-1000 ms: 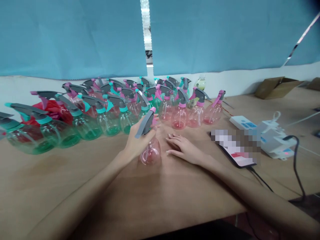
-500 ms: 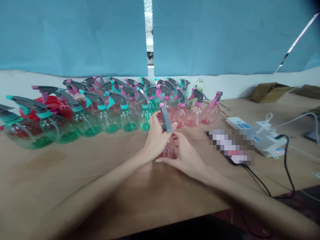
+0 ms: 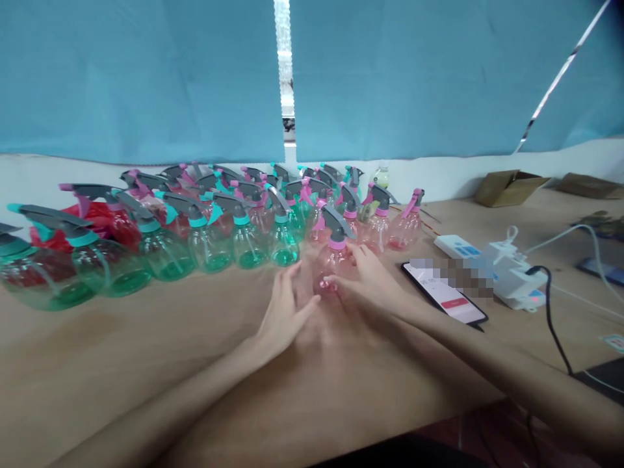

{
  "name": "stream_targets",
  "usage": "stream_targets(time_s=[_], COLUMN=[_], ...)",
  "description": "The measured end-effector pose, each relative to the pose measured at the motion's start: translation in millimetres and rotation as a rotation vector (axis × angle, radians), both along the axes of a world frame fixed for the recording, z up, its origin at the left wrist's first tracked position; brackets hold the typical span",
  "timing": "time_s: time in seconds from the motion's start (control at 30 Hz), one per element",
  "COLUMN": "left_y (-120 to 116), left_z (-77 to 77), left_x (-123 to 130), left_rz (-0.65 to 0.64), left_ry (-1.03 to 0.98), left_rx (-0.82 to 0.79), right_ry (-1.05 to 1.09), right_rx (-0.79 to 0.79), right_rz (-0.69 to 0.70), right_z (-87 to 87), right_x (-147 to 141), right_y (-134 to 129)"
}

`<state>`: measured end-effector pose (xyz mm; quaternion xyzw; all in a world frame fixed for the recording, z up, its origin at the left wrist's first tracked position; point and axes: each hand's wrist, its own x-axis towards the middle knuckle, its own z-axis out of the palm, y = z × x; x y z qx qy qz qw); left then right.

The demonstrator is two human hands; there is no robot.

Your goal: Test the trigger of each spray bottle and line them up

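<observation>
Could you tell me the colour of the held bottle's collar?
The collar is pink, clearest in the head view.

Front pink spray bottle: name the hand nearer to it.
Right. The right hand has thumb and fingers on the pink bottle; the left hand is open, to the bottle's left.

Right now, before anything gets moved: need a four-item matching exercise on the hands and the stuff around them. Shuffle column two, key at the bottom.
Column one
1. left hand
2. phone
3. right hand
4. cardboard box

Column two
A. around the side of the near pink bottle
B. far back on the right, flaps open
C. fingers spread, left of the near pink bottle
D. face up, right of both hands

Pairs: 1-C, 2-D, 3-A, 4-B
</observation>
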<state>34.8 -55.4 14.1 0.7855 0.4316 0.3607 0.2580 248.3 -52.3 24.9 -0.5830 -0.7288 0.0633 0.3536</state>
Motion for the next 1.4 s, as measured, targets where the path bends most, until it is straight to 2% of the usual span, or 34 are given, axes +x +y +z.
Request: stream_targets(time_s=[0.07, 0.13, 0.23, 0.4, 0.67, 0.87, 1.03, 1.17, 1.4], left_y=[0, 1, 1, -1, -2, -2, -1, -1, 0], left_z=[-9.3, -12.0, -8.8, -4.5, -8.4, -10.5, -10.5, -10.4, -7.4], left_x=[-11, -17, -19, -15, -14, -14, -13, -14, -13], left_rz=[-0.033, -0.049, -0.087, -0.116, -0.154, -0.168, -0.174, -0.176, -0.159], left_ry=[0.076, 0.138, 0.201, 0.277, 0.363, 0.393, 0.397, 0.392, 0.379], left_rx=[0.0, 0.041, 0.107, 0.122, 0.171, 0.123, 0.103, 0.097, 0.064], right_ry=[-0.007, -0.035, -0.113, -0.2, -0.331, -0.358, -0.336, -0.251, -0.055], right_rx=[-0.009, -0.042, -0.069, -0.057, -0.148, -0.18, -0.165, -0.091, -0.01], right_rz=[0.007, -0.03, -0.09, -0.149, -0.222, -0.25, -0.243, -0.226, -0.063], right_z=[4.1, 9.8, 18.0, 22.7, 33.5, 39.1, 36.8, 30.9, 27.1], right_x=[2, 0, -8, -20, -31, -38, -37, -25, -6], right_y=[11, 21, 34, 53, 67, 76, 74, 64, 71])
